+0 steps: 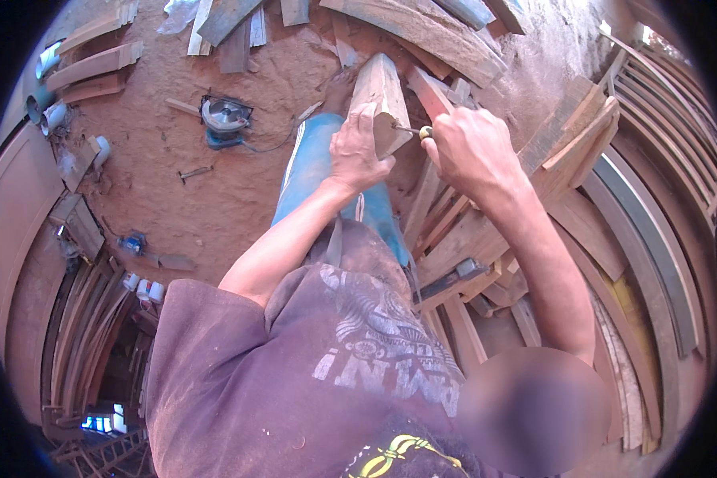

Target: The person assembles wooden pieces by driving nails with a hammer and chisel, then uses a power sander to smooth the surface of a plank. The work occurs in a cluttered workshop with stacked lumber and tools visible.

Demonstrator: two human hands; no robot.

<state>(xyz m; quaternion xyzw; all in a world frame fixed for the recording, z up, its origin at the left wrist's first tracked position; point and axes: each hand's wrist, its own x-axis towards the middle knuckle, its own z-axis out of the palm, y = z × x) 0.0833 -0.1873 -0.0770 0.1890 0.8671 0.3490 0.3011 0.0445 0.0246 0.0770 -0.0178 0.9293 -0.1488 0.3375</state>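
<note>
A thick wooden block (381, 88) lies across my blue-trousered leg, its near end showing a dark round hollow. My left hand (357, 147) grips the left side of this block, fingers laid along it and thumb toward the near end. In my right hand (472, 147) is a screwdriver (425, 132) with a yellow and dark handle, the fingers closed round it. Its thin metal shaft points left, and the tip meets the block's end by the dark hollow. Part of the handle is hidden inside my right fist.
On the dusty ground at left lie a circular saw (225, 115) with a cord, a hammer (195, 173) and a blue power tool (133, 242). Loose boards (454, 255) are piled close on my right. Longer planks (410, 28) lie ahead, and stacked timber (84, 334) stands at lower left.
</note>
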